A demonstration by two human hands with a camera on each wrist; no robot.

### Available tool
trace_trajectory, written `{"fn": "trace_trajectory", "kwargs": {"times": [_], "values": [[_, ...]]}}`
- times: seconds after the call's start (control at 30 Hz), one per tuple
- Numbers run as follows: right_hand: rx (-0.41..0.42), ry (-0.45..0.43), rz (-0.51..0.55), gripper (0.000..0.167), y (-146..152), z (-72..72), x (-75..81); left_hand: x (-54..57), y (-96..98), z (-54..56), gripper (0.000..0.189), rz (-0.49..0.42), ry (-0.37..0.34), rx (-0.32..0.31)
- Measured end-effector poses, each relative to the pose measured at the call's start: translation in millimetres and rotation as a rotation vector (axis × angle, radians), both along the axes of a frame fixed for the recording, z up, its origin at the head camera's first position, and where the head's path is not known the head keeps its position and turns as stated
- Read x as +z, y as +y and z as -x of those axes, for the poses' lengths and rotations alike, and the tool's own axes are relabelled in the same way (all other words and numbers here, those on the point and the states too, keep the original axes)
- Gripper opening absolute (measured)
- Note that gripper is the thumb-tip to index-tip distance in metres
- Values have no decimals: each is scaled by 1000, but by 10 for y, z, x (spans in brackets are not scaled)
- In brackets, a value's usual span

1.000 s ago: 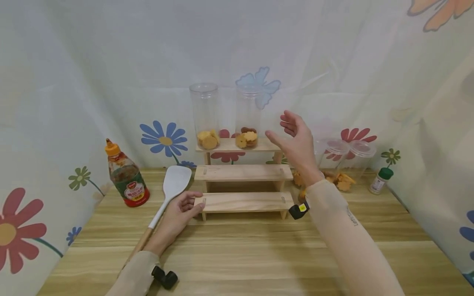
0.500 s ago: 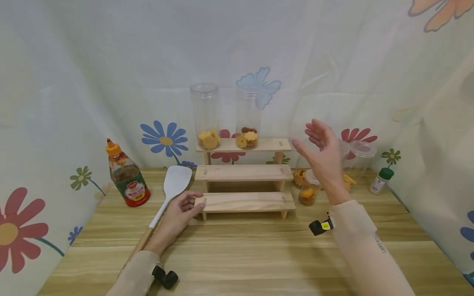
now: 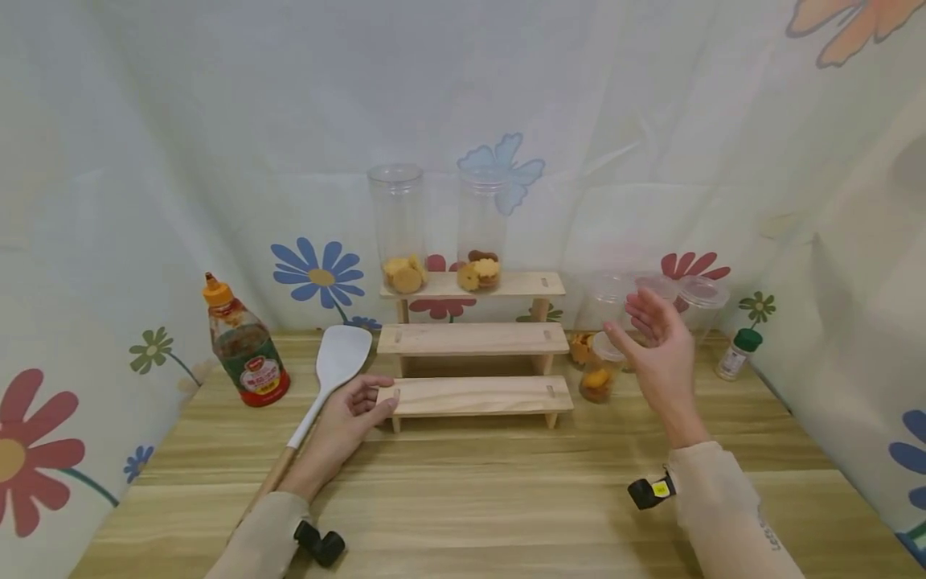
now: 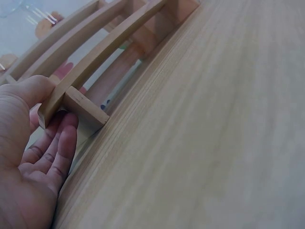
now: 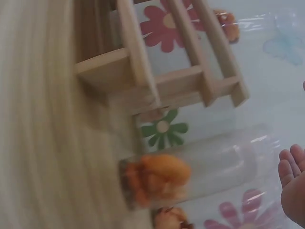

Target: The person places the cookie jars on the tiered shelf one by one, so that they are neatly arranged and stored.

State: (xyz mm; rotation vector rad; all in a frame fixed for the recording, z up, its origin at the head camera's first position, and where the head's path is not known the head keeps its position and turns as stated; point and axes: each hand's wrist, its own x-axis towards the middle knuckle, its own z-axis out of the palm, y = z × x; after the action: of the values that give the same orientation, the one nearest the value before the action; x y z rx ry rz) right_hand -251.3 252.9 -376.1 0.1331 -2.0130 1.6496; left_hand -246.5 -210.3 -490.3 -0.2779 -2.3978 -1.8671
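A three-step wooden display shelf [image 3: 473,338] stands in the middle of the table. My left hand [image 3: 354,414] pinches the left end of its lowest board; in the left wrist view the thumb lies on top and the fingers [image 4: 64,148] curl underneath. Two tall clear jars holding cookies, a left jar [image 3: 396,225] and a right jar [image 3: 483,217], stand on the top board. My right hand [image 3: 661,362] is in the air with fingers apart, holding nothing, and overlaps several clear jars at the right. Nearest it is a short jar [image 3: 599,382] with orange cookies.
A red sauce bottle [image 3: 249,346] with an orange cap stands at the left. Beside my left arm lies a white spatula [image 3: 340,358] with a wooden handle. A small green-capped shaker [image 3: 738,354] is at the far right. A flower-patterned curtain [image 3: 217,121] surrounds the table.
My right hand has moved right and down, away from the top board, to the jars at the right. My left hand keeps its place on the shelf.
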Motion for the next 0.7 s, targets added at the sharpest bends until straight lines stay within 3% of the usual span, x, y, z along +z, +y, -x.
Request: {"fn": "trace_trajectory", "kwargs": {"times": [0.3, 0.57, 0.7], "values": [[-5, -78, 46, 71, 110, 27, -438, 8, 0, -5, 38, -12, 4, -5], [0, -177, 54, 73, 118, 60, -631, 11, -2, -12, 37, -8, 8, 2], [2, -183, 40, 71, 117, 52, -684, 8, -2, -9, 37, -4, 6, 3]]}}
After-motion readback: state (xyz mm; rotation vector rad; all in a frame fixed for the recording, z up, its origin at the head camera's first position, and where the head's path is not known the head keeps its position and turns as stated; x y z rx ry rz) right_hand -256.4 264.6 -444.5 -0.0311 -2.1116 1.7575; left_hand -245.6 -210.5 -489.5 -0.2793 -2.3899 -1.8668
